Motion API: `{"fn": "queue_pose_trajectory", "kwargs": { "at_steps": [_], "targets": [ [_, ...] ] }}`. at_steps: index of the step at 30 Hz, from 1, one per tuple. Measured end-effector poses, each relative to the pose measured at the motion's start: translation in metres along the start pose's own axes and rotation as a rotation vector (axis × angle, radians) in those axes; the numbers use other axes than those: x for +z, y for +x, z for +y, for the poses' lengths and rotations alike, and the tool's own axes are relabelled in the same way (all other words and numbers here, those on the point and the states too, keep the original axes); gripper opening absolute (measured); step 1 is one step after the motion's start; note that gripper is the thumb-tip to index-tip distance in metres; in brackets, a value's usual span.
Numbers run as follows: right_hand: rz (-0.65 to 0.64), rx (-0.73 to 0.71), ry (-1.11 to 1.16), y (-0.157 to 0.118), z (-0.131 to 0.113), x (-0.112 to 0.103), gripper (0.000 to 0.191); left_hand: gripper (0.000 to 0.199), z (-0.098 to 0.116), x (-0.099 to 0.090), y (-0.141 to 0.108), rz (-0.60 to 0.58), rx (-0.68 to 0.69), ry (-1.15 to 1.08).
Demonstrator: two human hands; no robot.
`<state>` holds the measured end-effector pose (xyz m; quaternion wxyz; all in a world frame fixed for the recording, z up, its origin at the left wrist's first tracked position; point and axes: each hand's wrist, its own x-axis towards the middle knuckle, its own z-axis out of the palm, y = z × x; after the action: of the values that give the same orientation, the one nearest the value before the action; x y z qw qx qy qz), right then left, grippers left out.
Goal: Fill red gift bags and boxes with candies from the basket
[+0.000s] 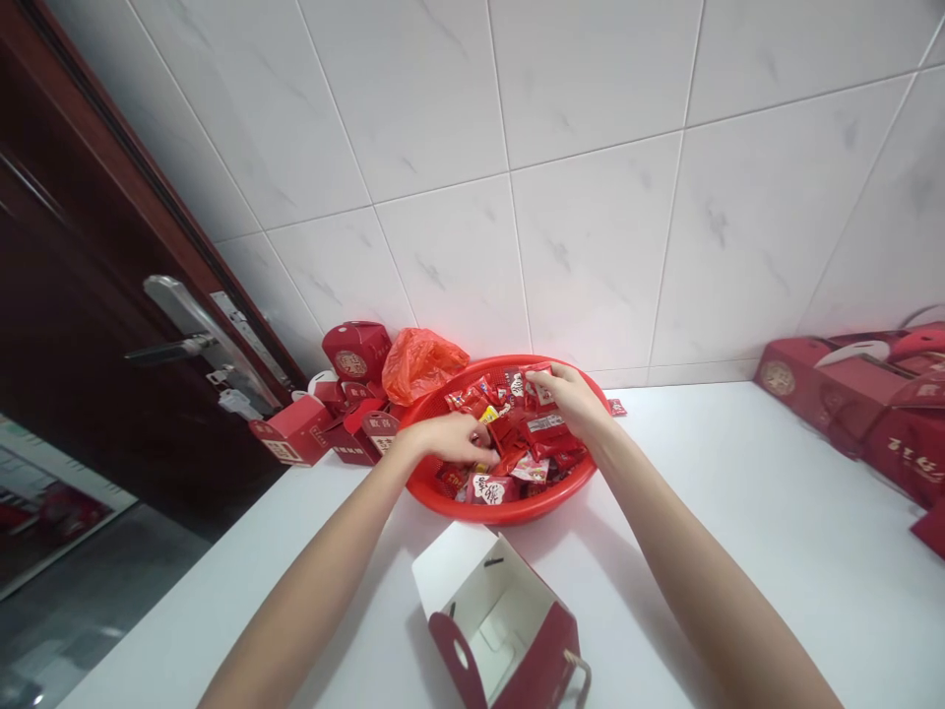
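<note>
A red plastic basket [509, 512] full of small wrapped snacks, mostly in red packets, stands against the wall. My left hand [456, 439] reaches into its left side, fingers curled down among the packets; what they grip is hidden. At the right side of the basket, my right hand [574, 396] pinches a red snack packet [544, 390] with pale writing. In front of the basket, nearest me, an open dark red gift box [542, 650] shows its white inside, with its flaps up and a light cord handle at the right.
Several folded red gift boxes [295, 430] and a crumpled orange-red plastic bag [422, 362] are at the left of the basket. More red boxes [834, 389] line the right end of the white table [738, 473]. One small packet [617, 407] lies right of the basket. A dark door with a handle [177, 350] is at left.
</note>
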<state>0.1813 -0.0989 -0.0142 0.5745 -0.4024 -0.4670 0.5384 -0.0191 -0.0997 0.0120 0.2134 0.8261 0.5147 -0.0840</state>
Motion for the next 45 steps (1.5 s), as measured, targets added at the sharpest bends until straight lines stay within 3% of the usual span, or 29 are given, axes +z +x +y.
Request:
{"fn": "queue_pose_trajectory", "kwargs": {
  "at_steps": [4, 7, 11, 16, 20, 22, 26, 28, 34, 41, 45],
  "targets": [
    [0.014, 0.010, -0.028, -0.001, -0.002, -0.001, 0.015, 0.070, 0.003, 0.011, 0.004, -0.103, -0.035, 0.093],
    [-0.011, 0.004, -0.011, 0.000, 0.000, -0.001, 0.017, 0.085, -0.001, 0.015, 0.006, -0.164, 0.046, 0.052],
    [-0.006, 0.005, -0.014, 0.002, 0.002, -0.001, 0.017, 0.082, -0.001, 0.016, 0.007, -0.163, 0.160, 0.029],
    [-0.023, 0.013, -0.009, 0.002, 0.004, -0.002, 0.019, 0.078, 0.004, 0.012, 0.006, -0.190, 0.152, -0.055],
    [-0.031, 0.006, -0.019, 0.003, 0.004, -0.003, 0.021, 0.062, 0.003, 0.010, 0.003, -0.163, 0.172, -0.159],
    [-0.022, 0.012, -0.024, 0.002, 0.003, -0.003, 0.021, 0.051, 0.000, 0.011, 0.004, -0.088, 0.153, -0.270],
    [-0.003, 0.019, -0.025, -0.002, -0.001, -0.002, 0.018, 0.048, -0.007, 0.011, 0.013, 0.334, 0.087, -0.595],
    [-0.001, 0.014, -0.035, -0.003, -0.002, -0.002, 0.019, 0.048, -0.011, 0.011, 0.017, 0.468, 0.080, -0.696],
    [0.004, 0.004, -0.051, -0.004, -0.002, -0.002, 0.021, 0.044, -0.023, 0.016, 0.022, 0.511, -0.006, -0.624],
    [0.018, 0.029, -0.070, -0.007, -0.006, -0.001, 0.020, 0.056, -0.023, 0.017, 0.020, 0.571, -0.151, -0.364],
    [0.005, 0.028, -0.066, -0.007, -0.006, -0.001, 0.019, 0.043, -0.017, 0.014, 0.015, 0.722, -0.106, -0.156]
  ]
}}
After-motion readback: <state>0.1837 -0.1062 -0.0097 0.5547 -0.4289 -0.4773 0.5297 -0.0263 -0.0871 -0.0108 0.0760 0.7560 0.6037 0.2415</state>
